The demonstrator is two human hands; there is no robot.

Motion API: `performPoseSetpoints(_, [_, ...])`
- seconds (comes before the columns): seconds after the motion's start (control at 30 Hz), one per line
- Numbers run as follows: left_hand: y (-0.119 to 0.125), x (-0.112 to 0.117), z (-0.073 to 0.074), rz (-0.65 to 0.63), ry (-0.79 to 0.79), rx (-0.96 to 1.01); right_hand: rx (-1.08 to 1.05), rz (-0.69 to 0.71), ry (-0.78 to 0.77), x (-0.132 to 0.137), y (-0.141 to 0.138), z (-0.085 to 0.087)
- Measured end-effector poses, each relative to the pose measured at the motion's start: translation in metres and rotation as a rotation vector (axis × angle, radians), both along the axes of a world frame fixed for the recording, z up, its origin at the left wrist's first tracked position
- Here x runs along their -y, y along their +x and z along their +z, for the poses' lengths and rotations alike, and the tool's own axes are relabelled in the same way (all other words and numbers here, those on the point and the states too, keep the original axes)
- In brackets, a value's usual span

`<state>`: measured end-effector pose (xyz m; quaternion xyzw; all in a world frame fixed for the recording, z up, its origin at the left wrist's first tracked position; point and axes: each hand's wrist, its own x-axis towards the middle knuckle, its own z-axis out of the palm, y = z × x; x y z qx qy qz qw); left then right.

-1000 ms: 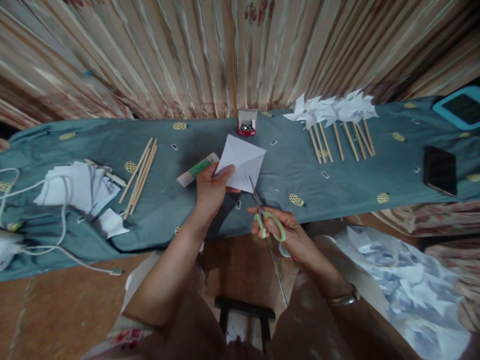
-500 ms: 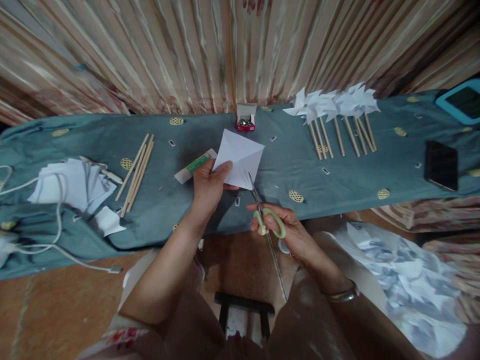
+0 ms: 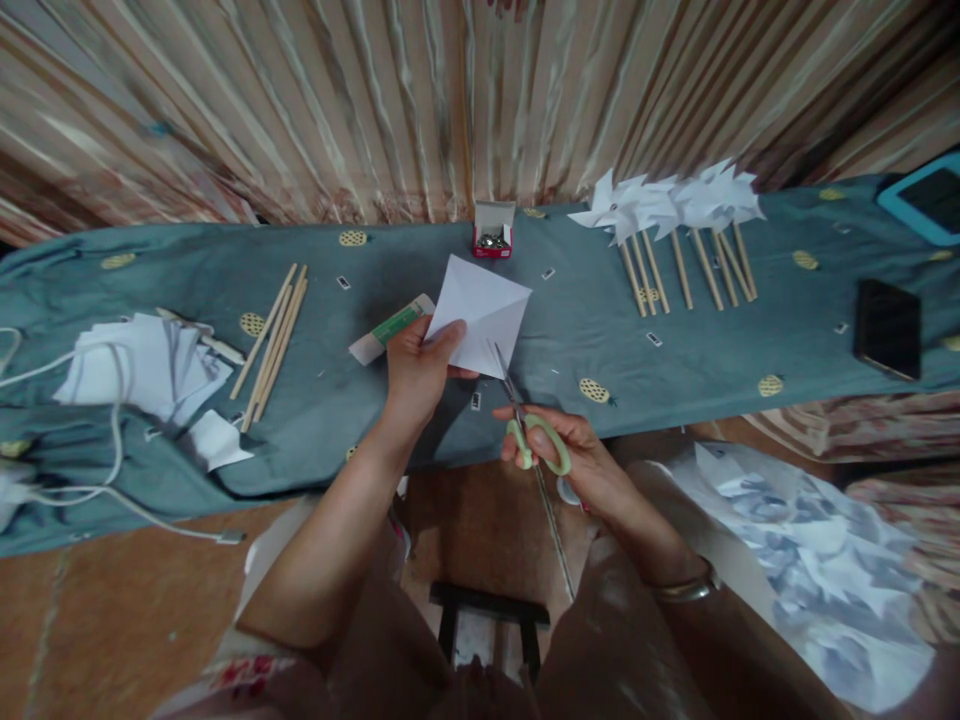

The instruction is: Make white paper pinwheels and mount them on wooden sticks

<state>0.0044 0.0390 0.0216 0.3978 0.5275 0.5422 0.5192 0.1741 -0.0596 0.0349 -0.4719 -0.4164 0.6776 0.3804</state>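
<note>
My left hand (image 3: 424, 365) pinches a square sheet of white paper (image 3: 484, 310) by its left side, thumb on top. Faint creases run across the sheet toward its corners. In my right hand (image 3: 566, 450) is a pair of scissors (image 3: 556, 447) with pale green handles. Their blades lie at the paper's lower corner, pointing up and left toward its middle. Just left of the sheet, a green and white box (image 3: 390, 328) lies partly behind my left hand. Beyond the paper stands a small open red box (image 3: 493, 240) of shiny metal pins.
Paper pinwheels (image 3: 675, 205) on wooden sticks lie at the back right, near a phone (image 3: 889, 328) and a blue-framed device (image 3: 926, 200). On the left are loose wooden sticks (image 3: 276, 345), stacked paper sheets (image 3: 142, 370) and a white cable (image 3: 116, 450). A bag of folded paper (image 3: 810, 560) sits lower right.
The view has shifted very slightly. Both hands, the paper and the scissors stay in nearly the same position.
</note>
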Motion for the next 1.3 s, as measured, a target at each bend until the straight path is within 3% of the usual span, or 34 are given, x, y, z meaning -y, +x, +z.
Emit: performPoseSetpoints(1.3, [-0.0017,0.0025,0.0001,0.005,-0.013,-0.009,-0.005,0.006,0.003,-0.0007,-0.0018,-0.0023])
